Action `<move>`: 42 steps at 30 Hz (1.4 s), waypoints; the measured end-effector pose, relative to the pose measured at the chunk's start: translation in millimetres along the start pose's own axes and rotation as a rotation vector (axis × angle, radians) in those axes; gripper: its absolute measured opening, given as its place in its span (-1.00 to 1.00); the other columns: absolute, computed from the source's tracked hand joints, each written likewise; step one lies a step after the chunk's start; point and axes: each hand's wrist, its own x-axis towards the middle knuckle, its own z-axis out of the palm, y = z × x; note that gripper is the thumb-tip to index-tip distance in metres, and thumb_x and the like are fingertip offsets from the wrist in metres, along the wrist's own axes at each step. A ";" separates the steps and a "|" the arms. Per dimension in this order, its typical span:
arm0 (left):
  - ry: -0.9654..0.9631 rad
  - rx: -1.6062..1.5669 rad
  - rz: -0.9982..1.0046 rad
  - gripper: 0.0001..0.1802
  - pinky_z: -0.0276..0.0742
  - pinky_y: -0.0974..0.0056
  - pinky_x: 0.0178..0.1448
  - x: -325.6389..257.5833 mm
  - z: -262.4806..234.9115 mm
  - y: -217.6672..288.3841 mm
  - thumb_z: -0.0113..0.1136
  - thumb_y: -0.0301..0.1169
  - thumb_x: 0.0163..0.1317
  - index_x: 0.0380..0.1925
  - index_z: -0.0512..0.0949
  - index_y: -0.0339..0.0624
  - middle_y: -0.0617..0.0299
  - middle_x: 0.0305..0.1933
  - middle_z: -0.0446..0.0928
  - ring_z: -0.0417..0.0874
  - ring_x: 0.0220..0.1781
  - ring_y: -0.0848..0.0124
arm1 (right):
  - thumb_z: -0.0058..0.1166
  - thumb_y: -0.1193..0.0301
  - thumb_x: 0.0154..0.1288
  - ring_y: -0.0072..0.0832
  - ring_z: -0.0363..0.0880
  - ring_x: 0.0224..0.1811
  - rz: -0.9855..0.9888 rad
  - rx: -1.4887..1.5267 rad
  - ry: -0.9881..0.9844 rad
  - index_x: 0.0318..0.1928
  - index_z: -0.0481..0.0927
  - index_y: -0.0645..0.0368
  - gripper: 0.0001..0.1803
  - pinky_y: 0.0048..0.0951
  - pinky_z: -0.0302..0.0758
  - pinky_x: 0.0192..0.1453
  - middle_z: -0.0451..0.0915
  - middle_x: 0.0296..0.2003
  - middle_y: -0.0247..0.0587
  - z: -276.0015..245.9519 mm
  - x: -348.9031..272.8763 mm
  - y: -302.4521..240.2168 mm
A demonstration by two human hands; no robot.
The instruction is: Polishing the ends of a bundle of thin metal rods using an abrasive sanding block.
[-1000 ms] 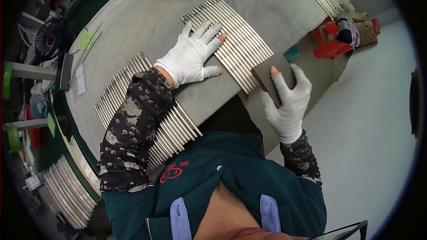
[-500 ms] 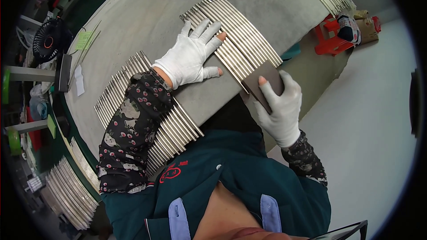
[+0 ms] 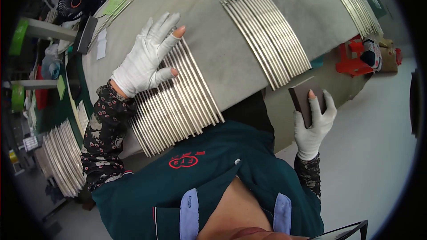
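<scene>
Surface in the head view: grey surface (image 3: 224, 69), slightly mottled, with a black fan (image 3: 76, 1) beyond its left side and a red stool (image 3: 351, 60) past its right edge.
Near rod row: slim silvery metal rods (image 3: 191, 102) side by side, lower ends close to the person's front.
Far rod row: a second set of metal rods (image 3: 267, 35), farther right, well apart from the first.
Left hand: gloved hand (image 3: 149, 58) over the upper part of the near row, fingers spread and gripping nothing visible; contact is hard to tell.
Right hand: gloved hand (image 3: 313, 131) clasping a flat dark block (image 3: 302, 103), a bare fingertip on its broad face.
Block position: off the surface's edge, just beside the far row's lower ends.
Block handling: probably stiff and fairly light; best held by opposite edges.
Rod handling: likely rigid, smooth and prone to roll; steady several across mid-length.
</scene>
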 end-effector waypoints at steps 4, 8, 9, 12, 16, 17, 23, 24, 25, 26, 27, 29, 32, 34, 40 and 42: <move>-0.247 0.075 0.021 -0.12 -0.16 -0.31 0.46 -51.0 14.5 3.0 -0.25 0.31 0.26 0.44 0.04 0.05 -0.08 0.50 -0.04 -0.03 0.51 -0.13 | 0.29 0.45 -0.15 -0.04 0.34 0.12 -0.024 0.019 -0.004 0.18 0.51 -0.04 -0.28 -0.13 0.34 0.20 0.33 0.15 0.09 5.9 0.8 -0.9; -0.168 0.027 -0.033 -0.13 -0.19 -0.37 0.43 -33.2 25.1 23.8 -0.39 0.33 0.28 0.45 -0.02 0.08 -0.12 0.49 -0.02 -0.01 0.49 -0.18 | 0.28 0.45 -0.15 -0.04 0.34 0.12 -0.069 0.043 -0.016 0.18 0.51 -0.05 -0.28 -0.13 0.35 0.18 0.33 0.15 0.09 9.3 9.3 -9.1; -0.190 0.047 -0.033 -0.13 -0.18 -0.36 0.43 -24.5 24.6 24.8 -0.34 0.32 0.27 0.45 -0.01 0.06 -0.11 0.49 -0.02 -0.01 0.49 -0.17 | 0.28 0.45 -0.16 -0.04 0.34 0.12 -0.084 0.062 -0.016 0.18 0.50 -0.05 -0.27 -0.13 0.36 0.18 0.33 0.15 0.09 10.3 10.4 -12.6; -0.174 0.059 0.002 -0.10 -0.14 -0.30 0.45 -1.9 34.4 27.0 -0.22 0.28 0.24 0.45 0.00 -0.01 -0.09 0.49 -0.01 0.01 0.49 -0.16 | 0.29 0.45 -0.18 -0.04 0.34 0.12 -0.090 0.078 -0.023 0.18 0.50 -0.06 -0.25 -0.14 0.36 0.18 0.32 0.15 0.10 8.3 7.0 -19.1; -0.181 0.161 -0.003 -0.10 -0.14 -0.21 0.49 36.4 45.7 38.4 -0.16 0.24 0.24 0.43 0.03 -0.10 -0.10 0.48 0.02 0.02 0.49 -0.14 | 0.32 0.44 -0.21 -0.03 0.35 0.11 -0.069 0.060 -0.042 0.18 0.50 -0.06 -0.24 -0.13 0.37 0.17 0.32 0.15 0.12 5.8 -3.1 -22.7; -0.179 0.175 -0.015 -0.10 -0.14 -0.19 0.49 45.7 50.2 40.2 -0.15 0.23 0.25 0.41 0.06 -0.14 -0.12 0.47 0.03 0.02 0.49 -0.12 | 0.33 0.44 -0.23 -0.03 0.35 0.10 -0.075 0.067 -0.046 0.18 0.50 -0.06 -0.22 -0.13 0.37 0.16 0.32 0.15 0.12 6.3 -6.2 -24.2; -0.063 0.194 -0.057 -0.10 -0.12 -0.20 0.49 92.5 67.7 50.2 -0.29 0.29 0.29 0.38 0.11 -0.21 -0.17 0.46 0.02 -0.01 0.51 -0.08 | 0.41 0.43 -0.32 -0.03 0.38 0.06 -0.177 0.097 -0.089 0.18 0.48 -0.10 -0.15 -0.11 0.37 0.09 0.31 0.14 0.15 3.5 -27.3 -38.9; -0.060 0.194 -0.049 -0.10 -0.12 -0.20 0.49 96.6 67.1 46.4 -0.29 0.29 0.29 0.38 0.11 -0.21 -0.17 0.46 0.02 -0.01 0.51 -0.08 | 0.42 0.41 -0.33 -0.03 0.38 0.05 -0.175 0.108 -0.085 0.18 0.48 -0.11 -0.14 -0.12 0.37 0.09 0.32 0.13 0.13 5.1 -32.0 -41.7; 0.010 0.184 -0.045 -0.11 -0.13 -0.21 0.49 99.4 66.0 39.6 -0.30 0.30 0.29 0.39 0.11 -0.17 -0.15 0.47 0.02 -0.02 0.51 -0.09 | 0.43 0.40 -0.34 -0.03 0.38 0.05 -0.161 0.103 -0.107 0.17 0.48 -0.12 -0.14 -0.12 0.37 0.08 0.32 0.13 0.12 4.8 -36.3 -43.9; 0.079 0.174 -0.043 -0.12 -0.14 -0.22 0.49 101.4 64.9 31.1 -0.31 0.30 0.29 0.39 0.11 -0.13 -0.14 0.47 0.01 -0.03 0.51 -0.09 | 0.44 0.40 -0.34 -0.04 0.38 0.05 -0.147 0.100 -0.129 0.16 0.49 -0.12 -0.15 -0.12 0.36 0.07 0.32 0.13 0.11 4.8 -39.6 -45.8; 0.158 0.080 -0.057 -0.14 -0.15 -0.23 0.49 101.7 65.2 19.9 -0.29 0.30 0.29 0.40 0.11 -0.07 -0.11 0.48 0.02 -0.03 0.52 -0.09 | 0.44 0.40 -0.34 -0.04 0.38 0.05 -0.141 0.094 -0.126 0.16 0.49 -0.12 -0.15 -0.12 0.36 0.07 0.32 0.13 0.11 6.5 -42.8 -47.4; 0.101 0.062 -0.101 -0.20 -0.13 -0.18 0.51 94.0 59.6 -2.2 -0.20 0.19 0.33 0.40 0.10 -0.10 -0.10 0.48 0.03 0.00 0.51 -0.05 | 0.43 0.38 -0.33 -0.06 0.38 0.05 -0.079 0.065 -0.169 0.12 0.51 -0.11 -0.20 -0.14 0.36 0.07 0.32 0.13 0.09 9.7 -46.5 -50.9; -0.023 -0.016 -0.153 -0.24 -0.11 -0.14 0.51 82.3 58.4 -19.3 -0.14 0.11 0.36 0.39 0.11 -0.12 -0.09 0.48 0.04 0.02 0.51 0.00 | 0.41 0.36 -0.29 -0.07 0.37 0.04 -0.033 0.038 -0.135 0.10 0.53 -0.09 -0.25 -0.15 0.35 0.09 0.32 0.13 0.08 20.2 -40.8 -53.4; -0.088 -0.082 -0.180 -0.26 -0.10 -0.13 0.51 79.3 59.1 -16.8 -0.11 0.08 0.36 0.39 0.11 -0.14 -0.08 0.47 0.05 0.03 0.51 0.02 | 0.41 0.35 -0.28 -0.07 0.37 0.04 -0.022 0.035 -0.119 0.09 0.53 -0.08 -0.26 -0.15 0.35 0.09 0.32 0.13 0.08 24.1 -37.6 -58.2; -0.052 0.024 -0.166 -0.28 -0.05 -0.13 0.50 76.9 63.5 -13.5 -0.10 0.04 0.36 0.36 0.15 -0.18 -0.08 0.45 0.09 0.09 0.48 0.00 | 0.41 0.36 -0.29 -0.06 0.37 0.04 -0.021 0.048 -0.112 0.07 0.54 -0.05 -0.28 -0.15 0.35 0.10 0.32 0.13 0.09 25.7 -33.6 -57.9; -0.040 0.029 -0.163 -0.28 -0.04 -0.13 0.49 78.9 63.0 -11.9 -0.11 0.05 0.36 0.35 0.16 -0.19 -0.08 0.44 0.10 0.10 0.48 0.00 | 0.41 0.37 -0.31 -0.06 0.37 0.04 -0.023 0.056 -0.124 0.07 0.54 -0.05 -0.27 -0.14 0.36 0.10 0.32 0.12 0.10 21.4 -36.0 -58.1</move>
